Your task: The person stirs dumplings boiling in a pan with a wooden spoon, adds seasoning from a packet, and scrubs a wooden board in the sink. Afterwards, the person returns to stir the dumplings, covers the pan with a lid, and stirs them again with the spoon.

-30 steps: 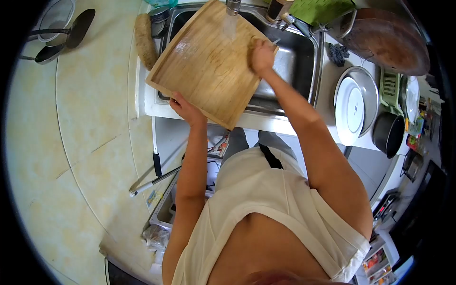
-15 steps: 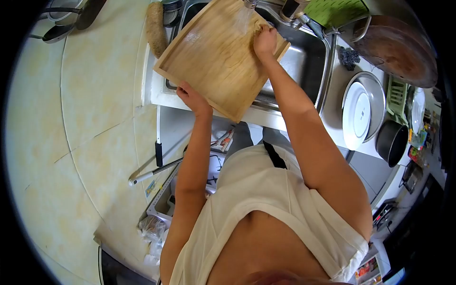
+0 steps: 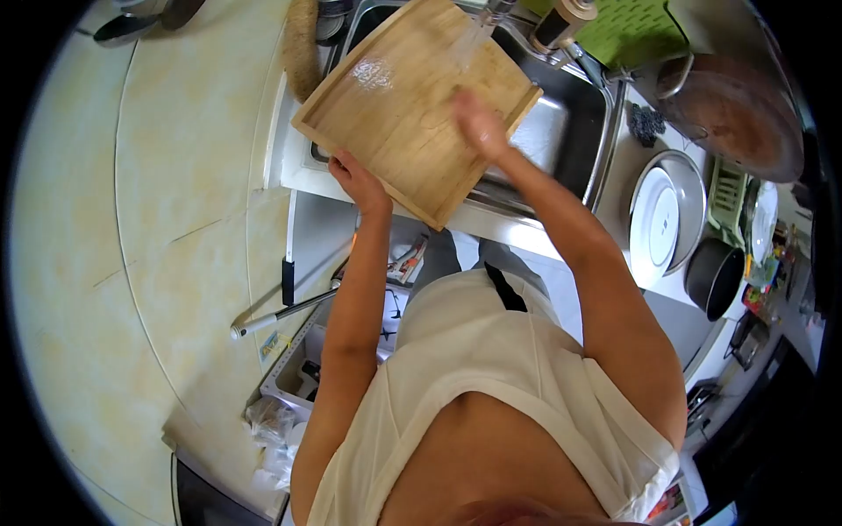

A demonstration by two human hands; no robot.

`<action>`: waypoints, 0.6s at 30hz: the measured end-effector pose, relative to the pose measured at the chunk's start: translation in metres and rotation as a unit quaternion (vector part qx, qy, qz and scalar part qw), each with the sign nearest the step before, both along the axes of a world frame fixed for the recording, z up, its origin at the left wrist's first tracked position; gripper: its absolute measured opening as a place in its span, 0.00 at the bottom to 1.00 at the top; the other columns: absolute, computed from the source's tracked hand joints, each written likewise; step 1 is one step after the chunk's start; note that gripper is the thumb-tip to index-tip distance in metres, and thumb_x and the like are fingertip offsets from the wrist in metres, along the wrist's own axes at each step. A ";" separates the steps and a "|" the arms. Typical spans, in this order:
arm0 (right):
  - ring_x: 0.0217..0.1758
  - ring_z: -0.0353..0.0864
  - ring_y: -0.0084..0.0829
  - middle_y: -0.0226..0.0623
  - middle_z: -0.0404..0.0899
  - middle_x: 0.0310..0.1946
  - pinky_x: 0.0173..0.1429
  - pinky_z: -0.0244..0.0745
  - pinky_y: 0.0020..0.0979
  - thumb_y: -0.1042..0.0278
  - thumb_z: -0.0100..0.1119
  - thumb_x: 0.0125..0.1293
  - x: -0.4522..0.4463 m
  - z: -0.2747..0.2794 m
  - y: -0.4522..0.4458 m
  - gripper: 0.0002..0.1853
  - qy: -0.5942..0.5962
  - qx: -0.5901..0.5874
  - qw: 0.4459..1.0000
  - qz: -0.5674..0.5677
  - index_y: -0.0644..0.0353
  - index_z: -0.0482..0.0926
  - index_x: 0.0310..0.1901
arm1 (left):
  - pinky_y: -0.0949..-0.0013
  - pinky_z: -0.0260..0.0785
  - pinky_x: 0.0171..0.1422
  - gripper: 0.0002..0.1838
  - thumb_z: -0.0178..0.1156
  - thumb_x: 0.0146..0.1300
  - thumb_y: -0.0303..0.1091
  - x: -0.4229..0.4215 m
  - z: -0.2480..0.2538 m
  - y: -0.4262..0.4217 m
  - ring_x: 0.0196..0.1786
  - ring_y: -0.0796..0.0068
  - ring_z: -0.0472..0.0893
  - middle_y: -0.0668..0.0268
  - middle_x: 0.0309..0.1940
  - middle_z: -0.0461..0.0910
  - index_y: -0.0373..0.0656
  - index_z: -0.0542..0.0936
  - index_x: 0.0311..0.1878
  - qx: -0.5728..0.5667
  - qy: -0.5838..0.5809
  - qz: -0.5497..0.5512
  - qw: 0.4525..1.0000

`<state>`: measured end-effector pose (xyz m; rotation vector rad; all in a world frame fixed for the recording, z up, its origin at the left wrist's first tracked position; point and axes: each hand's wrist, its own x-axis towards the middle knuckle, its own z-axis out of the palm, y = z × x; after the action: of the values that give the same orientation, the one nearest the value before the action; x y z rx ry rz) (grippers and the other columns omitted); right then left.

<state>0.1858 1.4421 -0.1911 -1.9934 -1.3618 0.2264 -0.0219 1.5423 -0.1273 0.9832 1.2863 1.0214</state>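
A wooden cutting board (image 3: 395, 105) with raised edges lies tilted across the sink (image 3: 561, 131), wet and shiny on its upper left part. My left hand (image 3: 358, 182) is closed on the board's near left edge, the fingers partly hidden. Over the right half of the board is my right hand (image 3: 481, 124), smeared by motion. Its fingers look closed, with a small tan patch at the tips that I cannot make out against the wood. Water runs from the faucet (image 3: 496, 10) onto the board's far end.
Right of the sink stand a white plate (image 3: 653, 223) in a metal bowl (image 3: 693, 188), a black pot (image 3: 717, 279) and a dark scouring pad (image 3: 647, 123). A large pan (image 3: 732, 118) leans behind them. A green rack (image 3: 631, 35) and a pump bottle (image 3: 561, 24) are at the back.
My right hand has moved left and toward me across the board, away from its far right side. My left hand keeps its hold, and the view has shifted slightly.
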 end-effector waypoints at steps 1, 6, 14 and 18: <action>0.51 0.75 0.47 0.47 0.74 0.52 0.55 0.73 0.41 0.68 0.52 0.65 0.027 -0.005 0.003 0.13 0.047 -0.066 0.988 -0.130 0.54 0.79 0.50 | 0.65 0.59 0.67 0.32 0.42 0.75 0.53 0.004 0.010 -0.002 0.61 0.62 0.68 0.51 0.60 0.67 0.33 0.57 0.67 0.002 0.007 0.005 1.000; 0.47 0.76 0.47 0.50 0.78 0.40 0.51 0.74 0.44 0.68 0.53 0.62 0.071 -0.005 0.079 0.12 0.140 0.053 0.939 -0.308 0.59 0.80 0.45 | 0.65 0.54 0.71 0.35 0.41 0.75 0.52 0.002 0.015 -0.007 0.67 0.59 0.65 0.50 0.67 0.62 0.36 0.50 0.73 0.055 0.036 -0.064 0.996; 0.51 0.72 0.48 0.45 0.75 0.47 0.54 0.71 0.40 0.70 0.55 0.60 -0.080 0.059 0.143 0.13 0.070 0.192 0.979 -0.025 0.55 0.81 0.47 | 0.65 0.57 0.69 0.32 0.41 0.76 0.50 0.003 0.009 -0.008 0.66 0.61 0.66 0.53 0.66 0.63 0.35 0.55 0.72 0.067 0.074 -0.053 0.994; 0.49 0.74 0.45 0.43 0.76 0.45 0.53 0.71 0.39 0.71 0.59 0.56 -0.112 0.075 0.101 0.13 0.105 0.180 0.970 0.123 0.55 0.82 0.44 | 0.65 0.60 0.67 0.31 0.42 0.76 0.49 0.009 0.021 -0.015 0.64 0.61 0.68 0.52 0.65 0.65 0.33 0.56 0.71 0.093 0.029 -0.059 0.993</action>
<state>0.0734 1.5431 -0.1157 -1.4613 -1.3975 0.2733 -0.0133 1.5273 -0.1066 1.2251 1.1800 1.0397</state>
